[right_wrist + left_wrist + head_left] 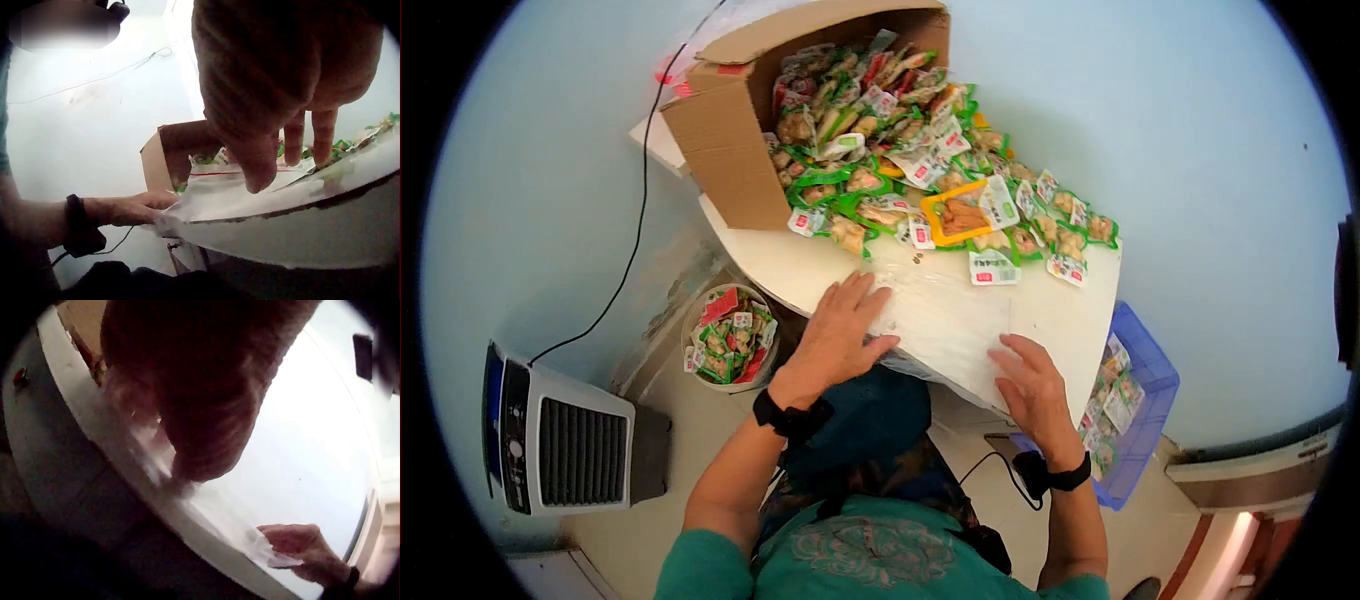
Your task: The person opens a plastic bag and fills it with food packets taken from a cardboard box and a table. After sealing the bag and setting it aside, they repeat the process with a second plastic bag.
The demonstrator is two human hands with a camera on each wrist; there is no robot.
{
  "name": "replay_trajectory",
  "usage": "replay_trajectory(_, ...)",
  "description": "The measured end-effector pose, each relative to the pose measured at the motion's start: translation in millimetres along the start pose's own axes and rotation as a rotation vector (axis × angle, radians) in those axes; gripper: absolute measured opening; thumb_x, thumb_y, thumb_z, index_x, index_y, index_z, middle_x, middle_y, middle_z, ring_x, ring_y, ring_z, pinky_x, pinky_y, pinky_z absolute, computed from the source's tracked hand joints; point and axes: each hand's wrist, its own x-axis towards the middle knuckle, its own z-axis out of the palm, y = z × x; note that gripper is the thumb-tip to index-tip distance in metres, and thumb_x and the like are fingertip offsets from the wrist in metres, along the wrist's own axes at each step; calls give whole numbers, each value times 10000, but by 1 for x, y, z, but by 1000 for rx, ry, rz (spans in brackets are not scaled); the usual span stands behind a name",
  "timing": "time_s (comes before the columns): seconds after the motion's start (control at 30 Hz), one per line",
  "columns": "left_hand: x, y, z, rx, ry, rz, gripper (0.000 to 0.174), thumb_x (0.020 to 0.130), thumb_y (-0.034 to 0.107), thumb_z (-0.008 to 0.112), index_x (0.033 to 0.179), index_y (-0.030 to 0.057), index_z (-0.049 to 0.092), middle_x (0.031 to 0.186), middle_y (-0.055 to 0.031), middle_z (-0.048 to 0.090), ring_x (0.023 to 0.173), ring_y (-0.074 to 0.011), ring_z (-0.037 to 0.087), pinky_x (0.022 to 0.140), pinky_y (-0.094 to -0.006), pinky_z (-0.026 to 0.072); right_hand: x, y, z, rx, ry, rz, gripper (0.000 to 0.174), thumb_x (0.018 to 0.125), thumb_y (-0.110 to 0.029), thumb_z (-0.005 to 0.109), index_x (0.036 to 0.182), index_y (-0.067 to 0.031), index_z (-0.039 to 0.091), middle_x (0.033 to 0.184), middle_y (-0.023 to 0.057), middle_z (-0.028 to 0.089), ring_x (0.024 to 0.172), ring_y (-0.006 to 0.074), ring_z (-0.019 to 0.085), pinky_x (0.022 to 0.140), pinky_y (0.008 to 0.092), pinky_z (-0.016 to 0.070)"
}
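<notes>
A clear plastic bag (945,305) lies flat on the white table (1065,330), its near edge reaching the table's front; a red line runs along the bag (219,172) in the right wrist view. My left hand (832,335) rests on the bag's left side, fingers extended toward the pile and thumb spread. At the bag's right side is my right hand (1037,390), its fingers loosely bent and thumb apart. Beyond the bag, sealed food packets (870,185) with green edges spill across the table, and one yellow-edged packet (962,216) lies on top.
A cardboard box (730,150) on its side holds more packets at the back left. Below the table stand a round bin (688,335) of packets on the left and a blue crate (1152,400) of packets on the right. An air cooler (580,450) sits far left.
</notes>
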Motion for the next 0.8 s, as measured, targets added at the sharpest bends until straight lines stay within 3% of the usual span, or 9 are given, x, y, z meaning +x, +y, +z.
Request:
replay_trajectory(0.13,2,11,-13,-44,-54,-47,569,845,304,724,1304,13,558,1371,-239,494,1306,-416,436,1105,-546,317,-4,11,0,251,35,301,451,784,-24,736,1223,-52,633,1146,149,661,956,254,652,767,330,542)
replay_trajectory(0.23,9,16,-14,31,70,-21,489,815,230,751,1237,28,608,1360,-225,526,1255,-414,493,1077,-495,379,-4,16,7,413,90,545,392,811,-43,720,1191,12,639,1010,125,693,803,160,642,674,288,523)
replay_trajectory(0.43,21,55,-1,-257,223,26,281,820,95,725,1081,9,671,1119,-187,668,1059,-383,615,912,-439,501,0,17,15,457,27,552,305,850,-75,680,1129,48,665,825,80,692,684,106,621,619,261,513)
replay_trajectory(0.53,23,79,18,-421,148,15,263,833,153,749,1033,7,661,1000,-163,682,849,-320,666,750,-409,544,0,19,18,565,6,642,309,880,-49,665,1178,31,652,880,45,685,703,85,616,618,243,527)
replay_trajectory(0.63,25,105,29,-523,105,-39,300,817,229,782,959,9,637,925,-148,670,750,-285,654,658,-390,535,2,7,13,887,29,710,266,924,-89,631,1172,-2,680,918,57,705,759,101,658,615,239,544)
replay_trajectory(0.73,28,118,32,-513,-6,-132,354,794,283,804,908,11,607,860,-139,654,734,-277,643,646,-380,527,4,1,12,1012,14,730,250,961,-87,593,1185,-19,680,971,56,707,817,113,674,661,254,578)
replay_trajectory(0.8,29,117,39,-515,24,-124,345,802,278,795,875,8,593,820,-133,646,694,-270,637,627,-371,528,4,-3,11,1032,27,682,245,972,-98,583,1180,-11,679,990,64,709,834,116,675,681,261,586)
